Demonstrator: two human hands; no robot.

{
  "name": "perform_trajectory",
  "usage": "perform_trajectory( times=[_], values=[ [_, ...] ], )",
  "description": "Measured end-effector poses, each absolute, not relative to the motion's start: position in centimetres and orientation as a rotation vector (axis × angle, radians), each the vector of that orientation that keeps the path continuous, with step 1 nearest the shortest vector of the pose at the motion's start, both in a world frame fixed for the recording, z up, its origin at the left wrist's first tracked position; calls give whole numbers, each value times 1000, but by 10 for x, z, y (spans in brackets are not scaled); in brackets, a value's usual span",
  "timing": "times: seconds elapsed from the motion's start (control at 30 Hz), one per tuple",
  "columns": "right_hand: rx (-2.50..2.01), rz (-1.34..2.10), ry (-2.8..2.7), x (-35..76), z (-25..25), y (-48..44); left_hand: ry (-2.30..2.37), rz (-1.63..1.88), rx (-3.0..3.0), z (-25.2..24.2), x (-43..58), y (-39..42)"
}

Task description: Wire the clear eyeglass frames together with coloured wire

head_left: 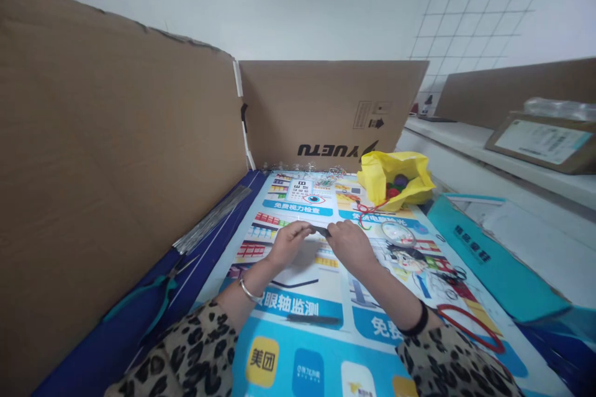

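Observation:
Between my two hands, over the middle of the printed sheet, stretches a short dark strip (320, 231). The fingertips of my left hand (291, 245) pinch one end. My right hand (350, 247) is closed around the other end and hides part of it. What the strip is made of, I cannot make out. Below my hands, a thin dark bent piece (295, 284) lies on the sheet. Nearer to me is a flat dark strip (313, 319), resting between my forearms.
Teal-handled pliers (161, 294) and a bundle of thin wires (212, 220) lie at left beside a cardboard wall (116, 124). At right are a yellow bag (395, 180) with coloured balls, a clear round dish (398, 234), a red cord loop (470, 325), black scissors (451, 276) and a teal box (493, 260).

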State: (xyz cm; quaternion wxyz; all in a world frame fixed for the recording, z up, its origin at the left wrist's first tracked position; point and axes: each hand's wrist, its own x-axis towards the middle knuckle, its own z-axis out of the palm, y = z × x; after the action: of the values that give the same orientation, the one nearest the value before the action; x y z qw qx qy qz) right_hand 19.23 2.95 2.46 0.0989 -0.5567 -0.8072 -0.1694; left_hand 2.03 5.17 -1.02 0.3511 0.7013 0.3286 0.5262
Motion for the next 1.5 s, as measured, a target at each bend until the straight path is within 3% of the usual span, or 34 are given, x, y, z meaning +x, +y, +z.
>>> perform_trajectory(
  times=[0.13, 0.33, 0.63, 0.87, 0.97, 1.17, 1.37, 1.5],
  values=[
    [-1645, -335, -2413, 191, 27, 28, 770, 1476, 2315, -15, 8, 63],
    [-1515, 373, -2448, 197, 32, 29, 657, 1586, 2719, -6, 1, 59],
    [-1050, 1219, -2393, 212, 36, 28, 564, 1539, 2859, 3, 4, 46],
    [-976, 1604, -2241, 217, 35, 27, 528, 1635, 2818, 4, 10, 40],
    [-988, 1479, -2328, 214, 37, 27, 598, 1669, 2814, 1, 9, 42],
    [-1476, 521, -2526, 199, 45, 28, 779, 1629, 2841, -10, 1, 63],
    [-1809, 155, -2349, 190, 41, 19, 1044, 1311, 2894, -21, -2, 76],
    [-1920, 74, -2317, 194, 40, 19, 1059, 1309, 2844, -23, -2, 79]
  ],
)
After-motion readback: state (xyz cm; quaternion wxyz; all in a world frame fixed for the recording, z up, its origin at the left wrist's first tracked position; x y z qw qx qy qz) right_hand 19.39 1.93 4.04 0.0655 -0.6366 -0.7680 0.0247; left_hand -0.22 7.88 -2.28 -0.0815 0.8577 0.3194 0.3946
